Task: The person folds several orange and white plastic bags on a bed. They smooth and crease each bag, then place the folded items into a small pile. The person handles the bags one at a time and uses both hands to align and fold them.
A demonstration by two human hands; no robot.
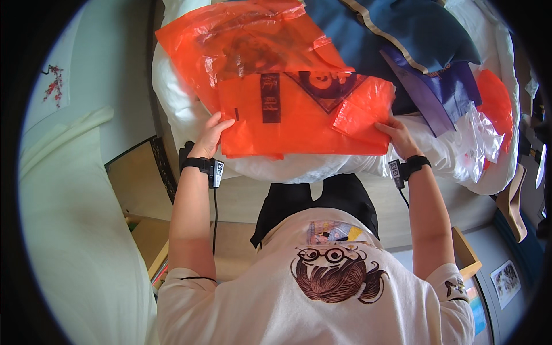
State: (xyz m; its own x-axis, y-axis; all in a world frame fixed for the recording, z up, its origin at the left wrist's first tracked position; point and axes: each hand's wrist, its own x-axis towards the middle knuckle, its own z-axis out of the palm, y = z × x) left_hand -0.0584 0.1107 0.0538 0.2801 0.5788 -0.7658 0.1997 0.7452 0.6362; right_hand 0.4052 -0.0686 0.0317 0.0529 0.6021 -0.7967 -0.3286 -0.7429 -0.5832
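- Left hand (pixel 210 137) pinches the near bag's left side.
- Crumpled red plastic (pixel 195 43) meets its far edge; whether they join is unclear.
- Near red bag (pixel 305 132) lies between both hands on white bedding (pixel 256 168), long axis left-to-right, neither hand nearer.
- Right hand (pixel 402 137) grasps its right side.
- Purple bag (pixel 460 86) sits beyond, clear plastic (pixel 476 144) rightward.

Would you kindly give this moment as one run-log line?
Left hand: gripping left side of orange plastic bag | Right hand: gripping its right side | Nearby: white bedding, purple bag
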